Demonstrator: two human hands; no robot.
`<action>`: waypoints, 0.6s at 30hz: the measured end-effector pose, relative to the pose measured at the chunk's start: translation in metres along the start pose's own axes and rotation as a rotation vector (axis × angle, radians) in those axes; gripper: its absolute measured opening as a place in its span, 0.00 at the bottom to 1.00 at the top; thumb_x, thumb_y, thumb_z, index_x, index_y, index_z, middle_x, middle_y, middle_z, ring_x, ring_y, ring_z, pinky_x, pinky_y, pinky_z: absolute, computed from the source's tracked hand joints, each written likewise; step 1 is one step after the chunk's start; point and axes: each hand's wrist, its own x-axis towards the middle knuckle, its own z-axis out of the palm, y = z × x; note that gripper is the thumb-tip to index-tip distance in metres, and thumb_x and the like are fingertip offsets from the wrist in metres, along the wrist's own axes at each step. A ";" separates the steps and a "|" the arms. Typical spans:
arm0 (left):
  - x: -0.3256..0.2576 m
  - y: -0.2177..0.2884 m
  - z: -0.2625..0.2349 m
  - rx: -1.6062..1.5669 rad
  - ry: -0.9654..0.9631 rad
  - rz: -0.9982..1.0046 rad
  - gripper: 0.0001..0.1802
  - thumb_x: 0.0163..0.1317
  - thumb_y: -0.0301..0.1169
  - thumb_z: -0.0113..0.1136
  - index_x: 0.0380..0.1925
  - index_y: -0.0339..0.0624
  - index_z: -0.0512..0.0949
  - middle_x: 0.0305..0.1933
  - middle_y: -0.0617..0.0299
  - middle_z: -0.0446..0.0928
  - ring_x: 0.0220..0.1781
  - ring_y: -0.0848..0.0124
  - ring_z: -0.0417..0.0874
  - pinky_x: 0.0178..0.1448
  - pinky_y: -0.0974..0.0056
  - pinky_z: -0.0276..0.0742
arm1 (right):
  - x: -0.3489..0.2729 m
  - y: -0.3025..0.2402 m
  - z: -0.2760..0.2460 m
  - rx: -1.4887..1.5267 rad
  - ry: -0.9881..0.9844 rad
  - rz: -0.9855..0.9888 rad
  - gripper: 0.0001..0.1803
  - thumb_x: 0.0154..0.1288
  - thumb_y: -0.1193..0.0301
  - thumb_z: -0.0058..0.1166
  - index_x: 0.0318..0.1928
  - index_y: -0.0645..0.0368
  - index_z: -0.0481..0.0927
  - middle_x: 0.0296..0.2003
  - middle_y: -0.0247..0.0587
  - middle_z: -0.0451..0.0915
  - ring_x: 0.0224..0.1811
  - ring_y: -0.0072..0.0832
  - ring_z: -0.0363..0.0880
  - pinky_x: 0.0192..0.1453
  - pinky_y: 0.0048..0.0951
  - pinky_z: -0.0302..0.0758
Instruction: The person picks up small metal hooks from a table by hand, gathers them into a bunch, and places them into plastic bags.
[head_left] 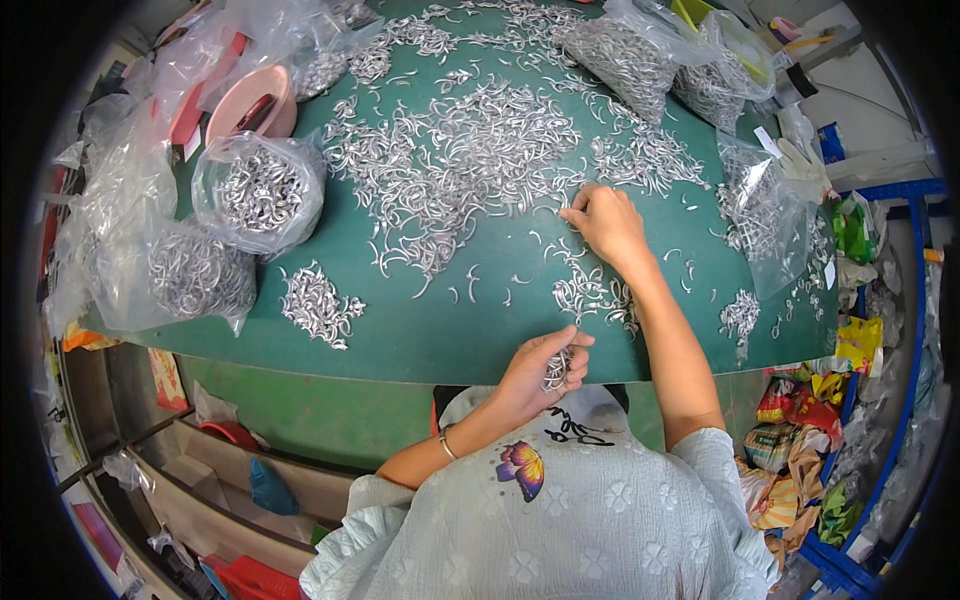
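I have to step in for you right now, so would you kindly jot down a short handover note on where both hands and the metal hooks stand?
Left hand: closed on a small bundle of hooks, held at the near edge of the green table.
Right hand: reaching out, fingertips on the loose hooks spread across the table's middle.
Small heap lies near left; another heap sits under the right wrist.
Filled clear bags stand left, more at the far right.
Done: several bags filled. Left: the large loose spread remains unbagged.
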 end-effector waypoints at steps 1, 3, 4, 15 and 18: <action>-0.001 0.001 0.001 -0.001 0.004 0.004 0.14 0.64 0.37 0.46 0.35 0.36 0.72 0.19 0.64 0.65 0.21 0.75 0.63 0.24 0.72 0.59 | 0.002 0.004 0.000 0.018 -0.020 -0.008 0.14 0.47 0.64 0.61 0.26 0.63 0.77 0.25 0.50 0.78 0.30 0.45 0.77 0.35 0.40 0.72; -0.002 0.001 -0.001 -0.019 -0.016 0.010 0.14 0.64 0.37 0.46 0.35 0.36 0.73 0.20 0.64 0.66 0.22 0.75 0.65 0.25 0.72 0.60 | 0.001 0.015 -0.004 0.148 -0.054 -0.031 0.12 0.48 0.66 0.59 0.27 0.64 0.78 0.23 0.49 0.78 0.26 0.40 0.77 0.33 0.37 0.72; -0.002 0.002 -0.005 -0.039 -0.040 0.017 0.14 0.64 0.37 0.46 0.36 0.36 0.73 0.21 0.63 0.67 0.23 0.74 0.66 0.26 0.72 0.62 | 0.001 0.019 -0.008 0.212 -0.073 -0.046 0.11 0.48 0.67 0.58 0.28 0.64 0.78 0.22 0.48 0.77 0.24 0.38 0.77 0.32 0.35 0.72; 0.004 0.014 0.010 -0.188 0.182 0.268 0.15 0.64 0.40 0.46 0.36 0.38 0.72 0.25 0.64 0.69 0.26 0.75 0.70 0.27 0.72 0.66 | -0.029 -0.001 -0.027 0.236 -0.118 -0.122 0.10 0.50 0.68 0.60 0.28 0.62 0.78 0.14 0.37 0.74 0.18 0.26 0.72 0.25 0.30 0.66; 0.006 0.011 -0.011 -0.280 -0.156 0.209 0.15 0.64 0.40 0.45 0.34 0.39 0.71 0.22 0.67 0.63 0.22 0.77 0.62 0.24 0.74 0.60 | -0.019 -0.004 0.009 -0.107 0.134 -0.121 0.11 0.51 0.67 0.59 0.28 0.63 0.77 0.15 0.46 0.74 0.19 0.35 0.75 0.27 0.34 0.69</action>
